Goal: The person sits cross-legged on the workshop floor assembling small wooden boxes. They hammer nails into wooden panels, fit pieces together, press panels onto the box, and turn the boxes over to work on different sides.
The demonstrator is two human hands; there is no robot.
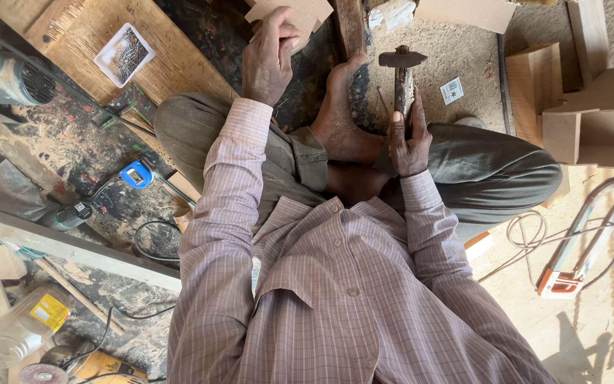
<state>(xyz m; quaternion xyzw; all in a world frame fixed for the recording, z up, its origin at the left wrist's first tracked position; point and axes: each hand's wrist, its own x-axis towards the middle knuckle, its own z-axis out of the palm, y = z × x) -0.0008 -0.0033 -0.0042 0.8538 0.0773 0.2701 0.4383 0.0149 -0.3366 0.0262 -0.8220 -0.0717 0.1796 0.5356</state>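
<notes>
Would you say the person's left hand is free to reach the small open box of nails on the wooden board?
Probably not right away: the left hand is gripping a cut wooden piece. The box of nails lies uncovered on the board close beside it.

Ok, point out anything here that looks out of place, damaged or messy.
The floor on the left is littered with sawdust and paint stains, with cables snaking loose. The hammer in the right hand has a rough, worn wooden handle. A small box of nails sits open on a board.

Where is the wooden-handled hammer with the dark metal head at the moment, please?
In the head view, the wooden-handled hammer stands head-up, right of centre near the top, gripped by the right hand beside the person's bare foot.
</notes>
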